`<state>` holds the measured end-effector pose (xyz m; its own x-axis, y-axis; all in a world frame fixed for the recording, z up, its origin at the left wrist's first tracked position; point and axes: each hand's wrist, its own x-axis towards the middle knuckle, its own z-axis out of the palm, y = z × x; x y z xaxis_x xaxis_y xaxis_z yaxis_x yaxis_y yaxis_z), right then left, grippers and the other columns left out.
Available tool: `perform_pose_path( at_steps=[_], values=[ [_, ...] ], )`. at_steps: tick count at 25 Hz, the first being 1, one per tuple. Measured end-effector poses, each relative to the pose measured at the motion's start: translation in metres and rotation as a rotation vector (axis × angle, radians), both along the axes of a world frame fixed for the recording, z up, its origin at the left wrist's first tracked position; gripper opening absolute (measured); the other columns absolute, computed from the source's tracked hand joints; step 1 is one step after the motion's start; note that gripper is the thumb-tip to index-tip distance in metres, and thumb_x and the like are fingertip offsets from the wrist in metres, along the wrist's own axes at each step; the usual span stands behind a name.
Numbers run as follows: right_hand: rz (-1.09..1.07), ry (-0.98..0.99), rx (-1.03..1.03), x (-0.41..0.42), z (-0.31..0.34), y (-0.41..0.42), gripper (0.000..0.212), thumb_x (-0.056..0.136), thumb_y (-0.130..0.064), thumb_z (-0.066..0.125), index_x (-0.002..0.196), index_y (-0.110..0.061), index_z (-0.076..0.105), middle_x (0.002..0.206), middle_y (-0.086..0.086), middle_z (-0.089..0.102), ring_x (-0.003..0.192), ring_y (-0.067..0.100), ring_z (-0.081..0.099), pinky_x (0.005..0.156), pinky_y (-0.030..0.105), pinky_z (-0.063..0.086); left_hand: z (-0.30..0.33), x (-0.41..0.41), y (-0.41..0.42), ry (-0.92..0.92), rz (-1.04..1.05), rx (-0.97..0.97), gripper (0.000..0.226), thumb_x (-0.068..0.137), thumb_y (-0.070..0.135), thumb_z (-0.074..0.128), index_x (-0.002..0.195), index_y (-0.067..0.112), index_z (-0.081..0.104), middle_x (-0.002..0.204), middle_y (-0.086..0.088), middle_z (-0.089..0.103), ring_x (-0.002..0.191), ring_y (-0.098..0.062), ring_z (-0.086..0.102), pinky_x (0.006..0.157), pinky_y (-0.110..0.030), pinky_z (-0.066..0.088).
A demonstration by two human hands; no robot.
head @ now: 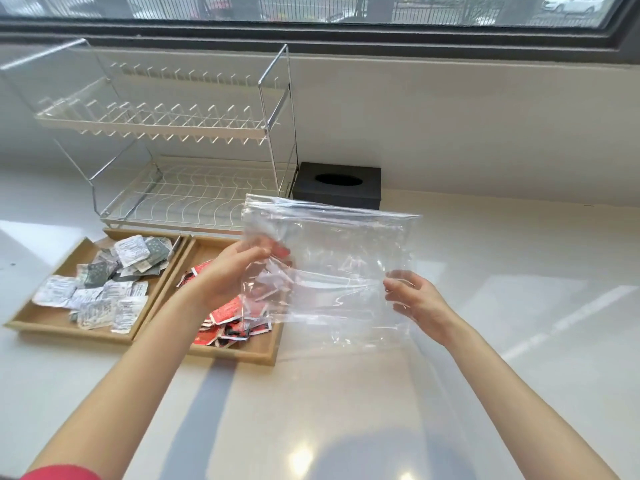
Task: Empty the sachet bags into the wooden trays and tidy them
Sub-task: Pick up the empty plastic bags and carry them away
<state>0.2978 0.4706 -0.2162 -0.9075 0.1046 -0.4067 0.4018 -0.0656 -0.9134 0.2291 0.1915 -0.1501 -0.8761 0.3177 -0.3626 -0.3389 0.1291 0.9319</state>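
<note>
Both hands [228,271] [414,299] pinch the clear bag [339,258].

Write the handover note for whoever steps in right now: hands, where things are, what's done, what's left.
Left hand: gripping the left edge of the clear bags, held up over the counter.
Right hand: gripping the right edge of the same bags.
The bags look empty; it seems to be more than one stacked, though the count is unclear.
Left wooden tray: loose pile of white and grey sachets.
Right wooden tray: loose pile of red sachets, partly behind the bags.
Done: emptying, as far as can be seen.
Left: put the bags down and neaten both piles.
</note>
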Motion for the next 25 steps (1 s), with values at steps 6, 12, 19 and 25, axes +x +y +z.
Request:
perform_pose_path(
  at_steps=[6, 12, 19, 25],
  values=[
    [0.094, -0.031, -0.109, 0.027, 0.008, -0.062, 0.026, 0.086, -0.034, 0.056, 0.105, -0.016, 0.055, 0.088, -0.001, 0.061, 0.059, 0.007, 0.053, 0.041, 0.012, 0.040, -0.018, 0.041, -0.069, -0.018, 0.141, -0.103, 0.013, 0.089, 0.012, 0.047, 0.085, 0.017, 0.059, 0.087, 0.001, 0.056, 0.077, -0.012, 0.050, 0.057, -0.018, 0.048],
    [0.197, -0.068, -0.009, 0.066, 0.011, -0.155, 0.005, 0.090, -0.018, 0.050, 0.095, -0.018, 0.052, 0.084, -0.004, 0.060, 0.068, 0.011, 0.061, 0.059, 0.020, 0.045, -0.039, 0.107, -0.167, -0.066, 0.263, -0.110, 0.018, 0.089, 0.009, 0.047, 0.085, 0.020, 0.060, 0.082, 0.003, 0.059, 0.076, -0.012, 0.054, 0.068, -0.022, 0.044],
    [0.347, -0.080, 0.110, 0.132, -0.009, -0.295, 0.014, 0.088, -0.017, 0.055, 0.094, -0.029, 0.061, 0.108, 0.007, 0.061, 0.096, 0.020, 0.057, 0.071, 0.025, 0.044, -0.072, 0.216, -0.301, -0.099, 0.401, -0.160, 0.015, 0.088, 0.005, 0.048, 0.095, 0.007, 0.061, 0.080, -0.001, 0.060, 0.070, -0.010, 0.061, 0.065, -0.018, 0.045],
    [0.429, -0.087, 0.147, 0.198, -0.036, -0.378, 0.016, 0.087, -0.019, 0.057, 0.102, -0.022, 0.061, 0.105, 0.002, 0.066, 0.097, 0.018, 0.061, 0.081, 0.020, 0.046, -0.106, 0.293, -0.390, -0.155, 0.465, -0.253, 0.006, 0.086, 0.010, 0.053, 0.087, 0.013, 0.058, 0.093, -0.007, 0.063, 0.094, -0.025, 0.057, 0.093, -0.038, 0.041]
  ],
)
